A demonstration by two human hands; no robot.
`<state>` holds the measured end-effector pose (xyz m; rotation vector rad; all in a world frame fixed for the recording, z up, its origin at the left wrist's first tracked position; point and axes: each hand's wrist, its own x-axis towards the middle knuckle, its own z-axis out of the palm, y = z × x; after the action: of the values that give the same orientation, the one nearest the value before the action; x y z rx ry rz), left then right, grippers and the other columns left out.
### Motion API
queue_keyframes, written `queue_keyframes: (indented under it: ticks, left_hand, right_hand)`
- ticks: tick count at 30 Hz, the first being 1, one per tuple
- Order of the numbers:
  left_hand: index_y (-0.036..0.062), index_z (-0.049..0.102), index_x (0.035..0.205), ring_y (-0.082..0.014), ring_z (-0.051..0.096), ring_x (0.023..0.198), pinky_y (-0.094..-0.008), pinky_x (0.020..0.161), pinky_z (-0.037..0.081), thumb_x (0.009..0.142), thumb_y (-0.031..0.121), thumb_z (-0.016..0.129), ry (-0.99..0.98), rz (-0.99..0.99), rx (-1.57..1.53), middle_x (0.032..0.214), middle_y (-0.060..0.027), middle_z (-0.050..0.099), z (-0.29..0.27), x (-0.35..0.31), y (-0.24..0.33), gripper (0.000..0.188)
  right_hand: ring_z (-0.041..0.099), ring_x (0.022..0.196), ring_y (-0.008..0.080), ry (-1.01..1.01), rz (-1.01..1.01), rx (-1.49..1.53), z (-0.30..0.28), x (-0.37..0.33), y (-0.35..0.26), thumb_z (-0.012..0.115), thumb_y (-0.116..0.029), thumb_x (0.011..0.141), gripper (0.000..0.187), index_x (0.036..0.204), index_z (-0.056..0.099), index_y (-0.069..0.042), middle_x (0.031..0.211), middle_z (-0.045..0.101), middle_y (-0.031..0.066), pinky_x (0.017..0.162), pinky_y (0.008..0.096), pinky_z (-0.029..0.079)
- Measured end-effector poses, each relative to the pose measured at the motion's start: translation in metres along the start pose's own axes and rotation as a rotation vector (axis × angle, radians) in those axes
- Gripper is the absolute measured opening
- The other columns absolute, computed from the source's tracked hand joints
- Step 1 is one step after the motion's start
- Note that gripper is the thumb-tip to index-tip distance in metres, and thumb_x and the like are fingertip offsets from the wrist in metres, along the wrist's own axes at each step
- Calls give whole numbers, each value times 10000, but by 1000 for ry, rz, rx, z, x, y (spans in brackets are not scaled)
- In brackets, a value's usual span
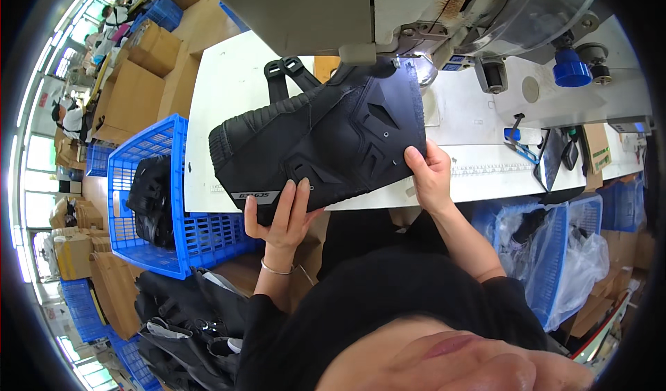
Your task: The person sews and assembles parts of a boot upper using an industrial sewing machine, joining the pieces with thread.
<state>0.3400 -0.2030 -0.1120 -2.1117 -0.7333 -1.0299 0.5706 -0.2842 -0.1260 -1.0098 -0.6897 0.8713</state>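
Between my hands, over the white table, is a black padded guard [326, 141] with moulded panels, a ribbed end at the left and a pale label on its near edge. Two black straps [288, 75] with buckles stick out behind it. My left hand [281, 214] grips its near left edge, fingers on top. At the right edge my right hand [431, 176] pinches it, thumb on top. The far edge reaches under the head of a sewing machine [409, 37]; whether a needle touches it I cannot tell.
A blue crate [182, 183] at the left holds black pieces. More black pieces [187, 328] lie below it. Blue-handled snips [522, 147] and a ruler strip [489, 168] are on the table at right. Plastic-lined blue crates [548, 280] stand at the lower right.
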Motion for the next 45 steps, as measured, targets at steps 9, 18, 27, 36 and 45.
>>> queue_keyframes:
  ticks: [9, 18, 27, 36, 45]
  left_hand:
    - [134, 685, 995, -223, 482, 1103, -409, 952, 398, 894, 459, 509, -89, -11, -94, 1079, 25, 636, -1, 4, 0, 384]
    - [141, 679, 995, -269, 468, 1105, -398, 953, 395, 909, 468, 484, -78, 13, -71, 1102, 33, 628, 1, -1, -1, 390]
    - [232, 701, 1005, -306, 459, 1118, -377, 957, 377, 849, 384, 554, -102, 27, -125, 1138, 20, 619, -5, 9, -5, 262]
    - [196, 702, 991, -380, 437, 1156, -421, 953, 371, 729, 429, 685, -163, -13, -229, 1143, 24, 622, -12, 34, -8, 351]
    - [186, 700, 1010, -339, 475, 1160, -387, 907, 444, 537, 290, 776, -194, -49, -379, 1137, 40, 628, 18, 80, -37, 490]
  right_hand:
    - [437, 723, 24, -4, -2, -5, 4, 2, -4, 561, -172, 921, 213, 1006, 593, 21, 823, 551, -34, 641, 179, 366]
    - [403, 674, 24, -9, -7, -39, 4, -1, -4, 570, -177, 917, 198, 973, 590, 11, 763, 511, -51, 599, 181, 339]
    - [456, 740, 53, -101, -19, -118, -17, -6, -2, 575, -134, 896, 174, 968, 611, 21, 811, 549, -24, 664, 204, 373]
    - [517, 879, 109, -48, -37, -85, -20, -12, 1, 600, -70, 856, 181, 993, 627, 46, 955, 601, 50, 782, 257, 406]
    - [497, 796, 47, 5, -89, -72, 11, 21, -13, 598, -100, 882, 167, 981, 636, 29, 879, 609, -3, 715, 201, 401]
